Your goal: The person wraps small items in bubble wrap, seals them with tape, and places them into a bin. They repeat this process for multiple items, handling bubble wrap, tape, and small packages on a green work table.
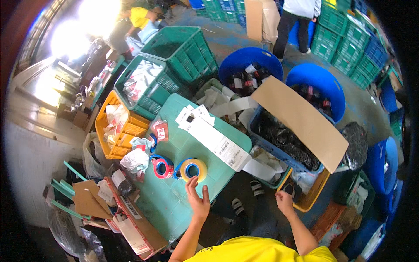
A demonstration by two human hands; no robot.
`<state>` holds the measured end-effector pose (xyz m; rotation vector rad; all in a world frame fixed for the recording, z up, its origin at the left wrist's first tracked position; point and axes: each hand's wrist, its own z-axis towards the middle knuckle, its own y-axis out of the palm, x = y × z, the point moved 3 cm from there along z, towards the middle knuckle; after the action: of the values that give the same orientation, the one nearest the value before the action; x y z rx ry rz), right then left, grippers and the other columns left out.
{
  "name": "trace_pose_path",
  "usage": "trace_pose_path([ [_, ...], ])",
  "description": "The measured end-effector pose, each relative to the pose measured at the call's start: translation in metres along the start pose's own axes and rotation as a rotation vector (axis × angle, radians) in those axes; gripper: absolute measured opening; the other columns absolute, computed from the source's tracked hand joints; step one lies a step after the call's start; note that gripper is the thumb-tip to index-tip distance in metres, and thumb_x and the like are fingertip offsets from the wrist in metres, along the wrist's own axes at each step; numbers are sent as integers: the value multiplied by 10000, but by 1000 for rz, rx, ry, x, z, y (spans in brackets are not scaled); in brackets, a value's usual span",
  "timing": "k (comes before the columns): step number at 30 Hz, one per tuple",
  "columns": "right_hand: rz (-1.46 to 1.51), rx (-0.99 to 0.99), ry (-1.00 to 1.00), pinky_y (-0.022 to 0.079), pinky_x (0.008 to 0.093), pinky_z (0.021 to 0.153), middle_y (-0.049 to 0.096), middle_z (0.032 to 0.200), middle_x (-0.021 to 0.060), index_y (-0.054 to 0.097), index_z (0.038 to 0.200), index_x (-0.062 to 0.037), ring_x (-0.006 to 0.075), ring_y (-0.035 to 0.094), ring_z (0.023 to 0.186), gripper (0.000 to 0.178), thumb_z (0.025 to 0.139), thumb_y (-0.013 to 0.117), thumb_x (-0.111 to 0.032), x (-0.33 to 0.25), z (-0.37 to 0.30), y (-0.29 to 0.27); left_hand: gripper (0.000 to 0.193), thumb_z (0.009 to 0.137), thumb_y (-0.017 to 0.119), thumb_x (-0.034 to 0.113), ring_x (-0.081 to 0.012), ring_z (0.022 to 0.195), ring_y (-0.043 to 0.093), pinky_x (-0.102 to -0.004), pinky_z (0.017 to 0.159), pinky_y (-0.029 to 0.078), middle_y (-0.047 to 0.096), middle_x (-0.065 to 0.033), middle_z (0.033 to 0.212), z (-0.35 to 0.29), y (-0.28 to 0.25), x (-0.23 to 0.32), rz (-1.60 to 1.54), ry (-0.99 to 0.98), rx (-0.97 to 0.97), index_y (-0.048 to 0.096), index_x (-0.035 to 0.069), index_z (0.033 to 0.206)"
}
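My left hand (198, 201) is open, fingers spread, just below a wide roll of clear yellowish packing tape (201, 169). The tape sits in a blue dispenser on a green table (174, 205). Beside it on the left lies a second tape dispenser (163, 167), red and blue. Out past the table's right edge, my right hand (285, 203) has its fingers curled together; whatever they hold, if anything, is too small to make out. A strip of white printed labels (214, 142) lies along the table and hangs over its right edge.
A blue crate (257, 131) holding black wrapped items has a cardboard sheet (301, 122) across it. Blue tubs of dark bottles (251, 81) stand beyond. Green crates (181, 52) and a yellow crate (124, 137) border the table's far left. An open cardboard box (144, 227) sits near left.
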<state>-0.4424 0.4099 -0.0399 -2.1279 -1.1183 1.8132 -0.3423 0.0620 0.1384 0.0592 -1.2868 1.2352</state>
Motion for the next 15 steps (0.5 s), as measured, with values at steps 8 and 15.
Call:
trace_pose_path([
  [8, -119, -163, 127, 555, 408, 731, 733, 886, 198, 737, 1002, 10, 351, 710, 836, 186, 887, 647, -106, 23, 0, -18, 252, 922, 641, 44, -306, 1114, 589, -379, 877, 525, 582, -155, 1229, -17, 11, -3, -27, -103, -88, 613, 32, 1172],
  [15, -176, -241, 48, 557, 422, 794, 741, 945, 182, 748, 1017, -31, 330, 715, 892, 195, 903, 642, -149, -10, 21, -9, 189, 925, 647, 56, -311, 1072, 606, -383, 850, 536, 595, -155, 1196, -38, -1, -22, 0, -118, -71, 646, 54, 1114],
])
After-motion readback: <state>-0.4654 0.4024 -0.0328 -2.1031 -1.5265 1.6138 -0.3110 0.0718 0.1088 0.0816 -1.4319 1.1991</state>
